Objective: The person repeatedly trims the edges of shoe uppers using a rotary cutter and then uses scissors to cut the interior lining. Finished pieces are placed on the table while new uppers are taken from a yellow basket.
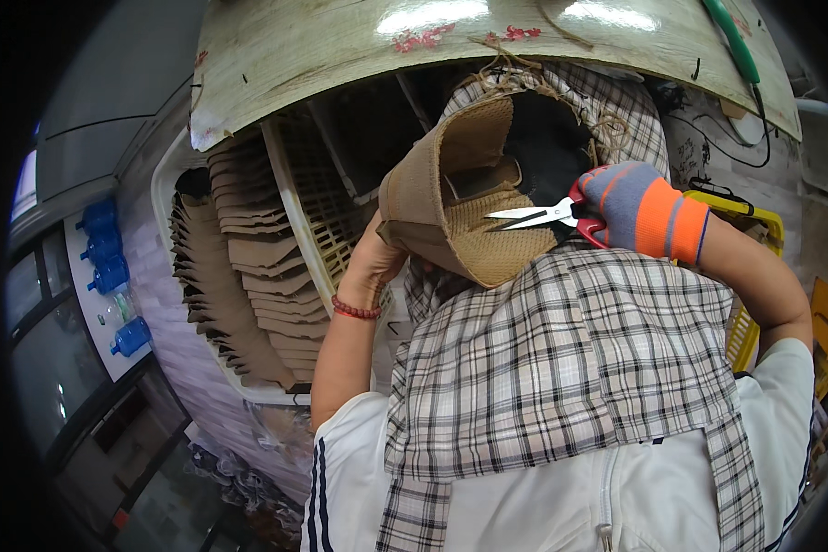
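Observation:
My left hand [377,253], bare and with a red bead bracelet at the wrist, grips the near left side of a brown textured piece [416,189]. The piece is bent into an open, tube-like shape with a ribbed tan inner face; most of my left fingers are hidden behind it. My right hand [637,207] wears a grey and orange knit glove and is closed around the red handles of a pair of scissors [552,216]. Their pointed blades aim left, slightly apart, over the opening of the piece. A plaid apron [534,350] covers my lap.
A white crate [170,202] at the left holds stacked brown pieces [258,258]. Ahead is a worn, light wooden tabletop [340,74] with a green-handled tool [731,41] and its cord. Loose brown strings [607,138] hang below it. A yellow basket [743,336] stands at right.

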### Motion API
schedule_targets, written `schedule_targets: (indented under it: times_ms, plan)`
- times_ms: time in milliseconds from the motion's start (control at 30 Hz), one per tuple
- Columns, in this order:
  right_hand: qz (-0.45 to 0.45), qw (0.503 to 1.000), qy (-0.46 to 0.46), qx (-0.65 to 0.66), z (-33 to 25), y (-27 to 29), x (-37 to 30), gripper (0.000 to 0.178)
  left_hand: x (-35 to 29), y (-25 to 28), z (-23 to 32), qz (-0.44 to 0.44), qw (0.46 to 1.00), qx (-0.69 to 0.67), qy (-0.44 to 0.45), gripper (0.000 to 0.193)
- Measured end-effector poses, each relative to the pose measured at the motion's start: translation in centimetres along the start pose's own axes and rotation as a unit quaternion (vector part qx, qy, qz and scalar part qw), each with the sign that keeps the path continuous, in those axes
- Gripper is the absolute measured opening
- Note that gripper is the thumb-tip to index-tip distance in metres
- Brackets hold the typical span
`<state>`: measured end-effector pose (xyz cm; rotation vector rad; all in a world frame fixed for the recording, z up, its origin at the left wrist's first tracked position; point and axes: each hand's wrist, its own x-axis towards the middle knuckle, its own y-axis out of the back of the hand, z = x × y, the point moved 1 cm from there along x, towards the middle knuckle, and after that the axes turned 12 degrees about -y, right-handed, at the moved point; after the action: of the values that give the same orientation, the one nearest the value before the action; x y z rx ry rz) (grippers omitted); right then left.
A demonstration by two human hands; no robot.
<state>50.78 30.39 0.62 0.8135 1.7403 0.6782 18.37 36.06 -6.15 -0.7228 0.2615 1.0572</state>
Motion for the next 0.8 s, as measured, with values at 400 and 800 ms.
schedule_targets:
  times_ms: [400, 800]
  plan:
    - [0.031, 0.998, -0.016, -0.043, 0.4, -0.1, -0.3, 0.028, 0.0, -0.1, -0.7, -0.004, 1.000, 0.001, -0.022, 0.037]
    - [0.014, 0.999, -0.023, -0.023, -0.4, 0.5, 0.1, 0.029, -0.1, -0.1, -0.8, 0.007, 1.000, -0.009, -0.007, 0.038]
